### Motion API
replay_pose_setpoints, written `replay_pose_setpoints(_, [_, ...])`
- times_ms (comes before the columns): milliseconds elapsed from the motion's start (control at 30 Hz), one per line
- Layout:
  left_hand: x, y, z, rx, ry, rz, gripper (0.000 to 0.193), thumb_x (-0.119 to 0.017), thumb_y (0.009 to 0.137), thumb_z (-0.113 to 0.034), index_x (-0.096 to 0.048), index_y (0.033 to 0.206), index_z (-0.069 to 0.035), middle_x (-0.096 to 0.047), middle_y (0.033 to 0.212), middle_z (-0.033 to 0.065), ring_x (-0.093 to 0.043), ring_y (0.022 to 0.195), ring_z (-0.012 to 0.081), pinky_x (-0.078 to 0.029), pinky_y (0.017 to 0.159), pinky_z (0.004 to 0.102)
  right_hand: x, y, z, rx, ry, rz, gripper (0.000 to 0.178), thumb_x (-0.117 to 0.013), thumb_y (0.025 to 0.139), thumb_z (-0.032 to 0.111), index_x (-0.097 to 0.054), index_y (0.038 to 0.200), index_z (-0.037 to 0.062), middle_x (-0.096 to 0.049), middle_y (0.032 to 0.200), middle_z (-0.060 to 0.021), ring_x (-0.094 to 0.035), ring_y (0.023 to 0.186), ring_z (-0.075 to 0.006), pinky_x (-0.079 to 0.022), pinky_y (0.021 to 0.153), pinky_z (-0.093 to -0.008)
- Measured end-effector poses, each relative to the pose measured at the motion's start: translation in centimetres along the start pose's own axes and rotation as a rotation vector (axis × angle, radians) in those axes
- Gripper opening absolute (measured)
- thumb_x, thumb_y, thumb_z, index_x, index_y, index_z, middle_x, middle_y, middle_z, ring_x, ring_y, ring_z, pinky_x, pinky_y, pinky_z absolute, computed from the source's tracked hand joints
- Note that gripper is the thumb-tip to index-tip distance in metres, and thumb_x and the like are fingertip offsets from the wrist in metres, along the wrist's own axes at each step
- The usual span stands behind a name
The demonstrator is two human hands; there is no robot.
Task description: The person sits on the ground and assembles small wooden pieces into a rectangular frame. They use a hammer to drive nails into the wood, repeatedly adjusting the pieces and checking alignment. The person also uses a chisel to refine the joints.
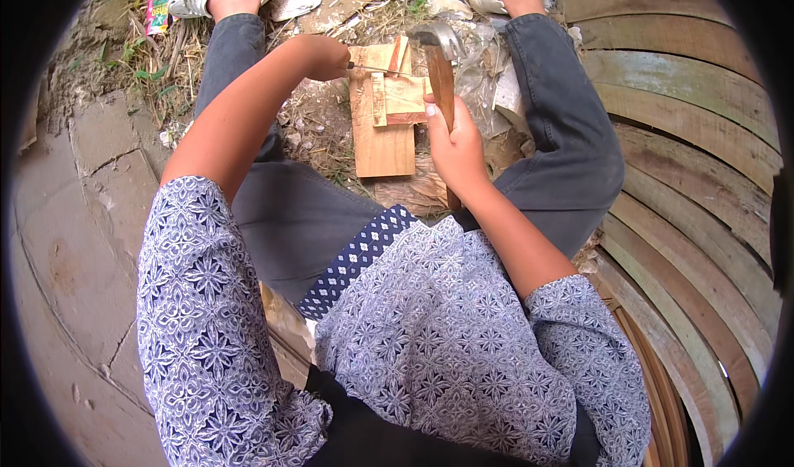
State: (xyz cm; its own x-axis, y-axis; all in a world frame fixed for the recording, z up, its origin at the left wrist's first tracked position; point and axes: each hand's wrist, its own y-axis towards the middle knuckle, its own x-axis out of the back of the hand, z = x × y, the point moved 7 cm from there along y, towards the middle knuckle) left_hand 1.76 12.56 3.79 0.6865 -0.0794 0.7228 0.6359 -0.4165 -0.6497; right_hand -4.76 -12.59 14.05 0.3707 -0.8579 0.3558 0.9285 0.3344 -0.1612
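My right hand [457,148] is wrapped round the wooden handle of a claw hammer [442,78], held upright with its metal head at the top. My left hand [325,57] is closed on a tool with a thin metal shaft [376,69]; its handle is hidden in my fist. That shaft reaches rightward over a small wooden piece built of joined blocks [403,96]. Beneath the piece lies a flat wooden board [385,153] on the ground between my legs. The hammer and right hand partly cover the piece's right side.
Clear plastic wrap [480,66] lies beside the work, on the right. Long wooden planks [674,107] run along my right side. A pink and green packet [160,8] sits at the far left among dry straw. Cracked concrete [83,219] spreads to my left.
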Motion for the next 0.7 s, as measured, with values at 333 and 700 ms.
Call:
replay_pose_setpoints(333, [1.0,-6.9,-0.9,0.118,-0.172,-0.435,0.029,-0.053,0.104,-0.034,-0.057,0.111,-0.005,-0.068,0.091,0.0218,-0.066,0.088,0.0443,-0.051,0.077,0.0556,2.0,1.7,-6.4,-0.266,-0.101,-0.030,0.042,-0.069,0.095,0.030,-0.062,0.122,-0.0008,-0.073,0.103,-0.0173,-0.071,0.092,-0.0272,-0.054,0.081,-0.0385])
replay_pose_setpoints(700, [-1.2,-9.9,-4.8,-0.057,-0.757,-0.814,0.029,-0.057,0.105,-0.020,-0.055,0.124,0.003,-0.056,0.106,0.0183,-0.058,0.100,0.0312,-0.046,0.089,0.0385,2.7,7.2,-13.7,-0.246,-0.256,0.002,0.061,-0.087,0.072,0.031,-0.061,0.117,-0.0001,-0.074,0.104,-0.0182,-0.073,0.095,-0.0336,-0.057,0.086,-0.0432])
